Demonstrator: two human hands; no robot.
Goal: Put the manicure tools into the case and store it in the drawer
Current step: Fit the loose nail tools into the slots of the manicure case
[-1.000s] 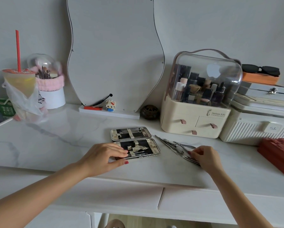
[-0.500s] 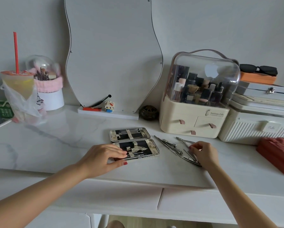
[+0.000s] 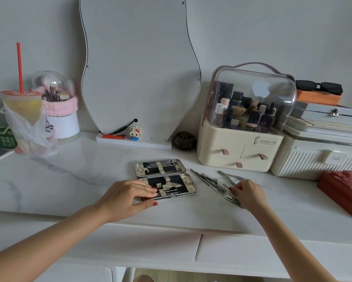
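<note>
Loading has begun: left hand (image 3: 130, 195) lies flat-fingered, steadying the open case (image 3: 167, 185), right hand (image 3: 249, 193) at three o'clock pinches among loose tools (image 3: 211, 183); next, probably lift one and slot it.

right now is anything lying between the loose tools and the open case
Nothing visible does. The loose manicure tools lie just right of the open case, with only bare tabletop between. The left hand rests on the case's near left end, and the right hand is already at the tools.

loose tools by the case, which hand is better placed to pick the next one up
Right. The right hand already has its fingers on the loose tools. The left hand rests on the open case, steadying it.
</note>
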